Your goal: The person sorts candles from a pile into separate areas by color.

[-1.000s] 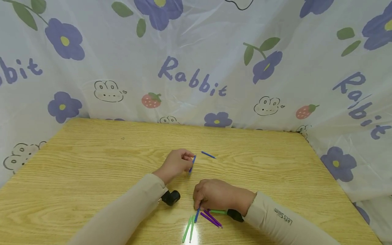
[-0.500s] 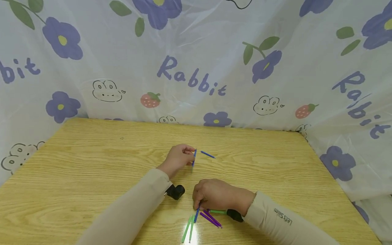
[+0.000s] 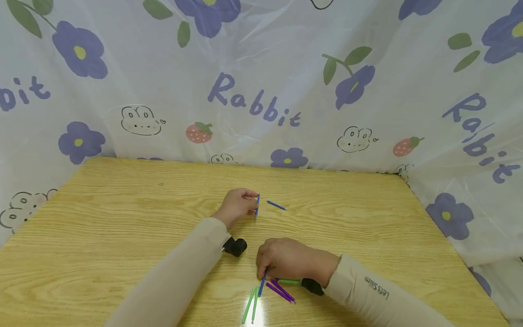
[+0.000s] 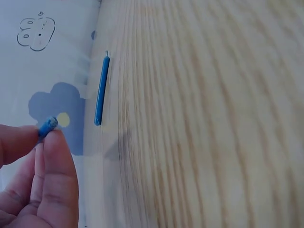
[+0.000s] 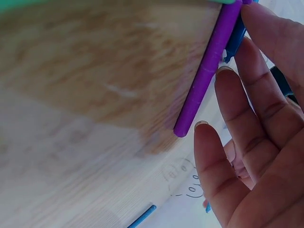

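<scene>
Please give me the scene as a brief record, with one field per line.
left grip: pinches a blue candle
right grip: pinches a second blue candle
loose blue candle: on the table, just right of the left grip
purple candles: at least two, near the right grip
green candles: two together, another partly hidden
backdrop: white, flowered, printed "Rabbit"
</scene>
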### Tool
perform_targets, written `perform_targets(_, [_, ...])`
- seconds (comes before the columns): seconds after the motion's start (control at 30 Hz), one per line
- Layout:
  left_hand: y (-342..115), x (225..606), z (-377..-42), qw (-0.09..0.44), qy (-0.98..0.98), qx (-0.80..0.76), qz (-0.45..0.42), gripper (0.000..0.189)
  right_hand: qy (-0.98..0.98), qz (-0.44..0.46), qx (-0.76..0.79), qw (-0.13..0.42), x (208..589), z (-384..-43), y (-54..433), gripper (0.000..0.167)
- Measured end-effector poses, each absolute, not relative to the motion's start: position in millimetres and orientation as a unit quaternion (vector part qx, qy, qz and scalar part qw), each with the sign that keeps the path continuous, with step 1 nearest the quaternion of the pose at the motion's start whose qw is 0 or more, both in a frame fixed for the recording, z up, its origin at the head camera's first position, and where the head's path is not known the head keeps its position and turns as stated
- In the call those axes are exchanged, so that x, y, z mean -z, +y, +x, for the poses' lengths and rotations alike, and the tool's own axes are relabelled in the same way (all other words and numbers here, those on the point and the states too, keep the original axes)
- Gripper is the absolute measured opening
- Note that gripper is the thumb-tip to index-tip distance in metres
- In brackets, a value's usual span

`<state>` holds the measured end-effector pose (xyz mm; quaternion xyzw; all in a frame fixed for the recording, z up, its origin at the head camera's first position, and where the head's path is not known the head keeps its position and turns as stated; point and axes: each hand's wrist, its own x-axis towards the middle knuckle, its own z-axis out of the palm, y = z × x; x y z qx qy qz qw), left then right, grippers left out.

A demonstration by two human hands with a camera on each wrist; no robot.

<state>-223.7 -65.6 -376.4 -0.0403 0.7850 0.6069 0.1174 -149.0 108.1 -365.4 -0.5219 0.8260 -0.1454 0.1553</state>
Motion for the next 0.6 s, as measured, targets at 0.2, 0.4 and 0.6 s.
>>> perform_targets(0.2, [-60.4, 376.5, -230.1, 0.123, 0.772, -0.622, -0.046, 0.029, 0.825, -0.523, 0.145, 0.157, 365.4, -149.8, 107.9, 0.012])
perform_targets(0.4, [-55.5, 378.3, -234.0, 0.123, 0.773, -0.621, -0.045, 0.030, 0.824, -0.524, 0.143, 0.159, 365.5, -150.1, 107.9, 0.012])
perform_targets(0.6, [-54.1, 378.2, -237.7, 0.126, 0.779, -0.614, -0.041, 0.030, 0.823, -0.522, 0.150, 0.166, 364.4, -149.8, 107.7, 0.012])
